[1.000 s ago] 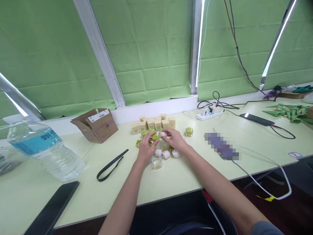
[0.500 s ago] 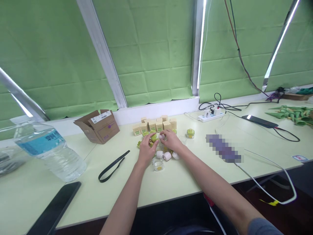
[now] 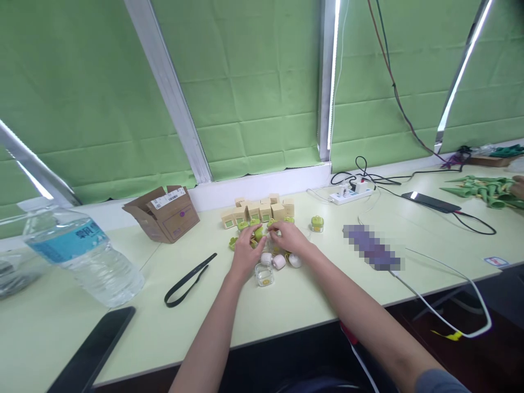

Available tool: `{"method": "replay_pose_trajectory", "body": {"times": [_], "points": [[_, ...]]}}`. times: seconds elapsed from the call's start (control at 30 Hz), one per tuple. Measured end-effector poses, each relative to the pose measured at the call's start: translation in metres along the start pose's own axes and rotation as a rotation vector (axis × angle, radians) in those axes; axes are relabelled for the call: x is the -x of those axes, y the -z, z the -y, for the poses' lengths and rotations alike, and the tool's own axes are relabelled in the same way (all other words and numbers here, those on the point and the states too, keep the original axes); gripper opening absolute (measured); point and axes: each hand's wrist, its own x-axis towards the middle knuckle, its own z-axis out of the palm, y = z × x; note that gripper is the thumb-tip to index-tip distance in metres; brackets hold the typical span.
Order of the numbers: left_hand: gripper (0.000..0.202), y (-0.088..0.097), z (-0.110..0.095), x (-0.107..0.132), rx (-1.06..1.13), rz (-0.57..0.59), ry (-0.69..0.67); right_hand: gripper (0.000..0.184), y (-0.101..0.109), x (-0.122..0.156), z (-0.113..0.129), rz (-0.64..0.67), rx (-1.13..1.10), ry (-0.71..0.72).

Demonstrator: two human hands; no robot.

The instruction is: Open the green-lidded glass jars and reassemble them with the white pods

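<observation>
My left hand (image 3: 245,254) is closed on a small green lid-like piece (image 3: 259,233) above the table. Close beside it, my right hand (image 3: 289,237) has its fingertips pinched near that piece; what they hold is too small and covered to make out. In front of the hands lie several small pinkish-white rounded pieces (image 3: 279,262) and a small clear container (image 3: 264,274) with a yellow mark. More green pieces (image 3: 234,243) lie to the left of and behind my fingers. A clear container with a green lid (image 3: 317,224) stands apart on the right.
Small tan boxes (image 3: 265,212) stand in rows behind the hands. Left are a cardboard box (image 3: 174,218), a water bottle (image 3: 88,254), a black strap (image 3: 180,289) and a dark phone (image 3: 94,346). Right are a power strip (image 3: 351,195), another phone (image 3: 430,202) and green cones (image 3: 485,191).
My hands stay close together over the same spot. The pinkish-white piece seen at my right fingertips before is now mostly hidden. At the far right, another person's hand has appeared by the green cones.
</observation>
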Motion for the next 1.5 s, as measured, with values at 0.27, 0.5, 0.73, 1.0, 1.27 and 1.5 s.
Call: {"method": "replay_pose_trajectory", "body": {"times": [0.27, 0.5, 0.73, 1.0, 1.27, 1.5], "points": [[0.039, 0.002, -0.009, 0.001, 0.113, 0.095, 0.041, 0.014, 0.003, 0.011, 0.013, -0.055, -0.277, 0.081], [0.053, -0.001, -0.007, 0.002, 0.301, 0.094, 0.184, 0.014, 0.000, 0.010, 0.015, -0.040, -0.310, 0.117], [0.043, -0.003, 0.001, 0.002, 0.290, 0.107, 0.198, 0.011, -0.001, 0.009, 0.010, -0.036, -0.379, 0.102], [0.035, 0.001, -0.003, 0.001, 0.209, 0.161, 0.169, 0.011, 0.000, 0.010, 0.008, 0.026, -0.440, 0.019], [0.047, -0.002, -0.005, 0.002, 0.244, 0.199, 0.162, 0.016, 0.005, 0.009, 0.013, 0.029, -0.583, -0.089], [0.040, -0.003, -0.003, 0.000, 0.177, 0.138, 0.160, 0.023, 0.007, 0.009, 0.014, 0.076, -0.681, -0.155]]}}
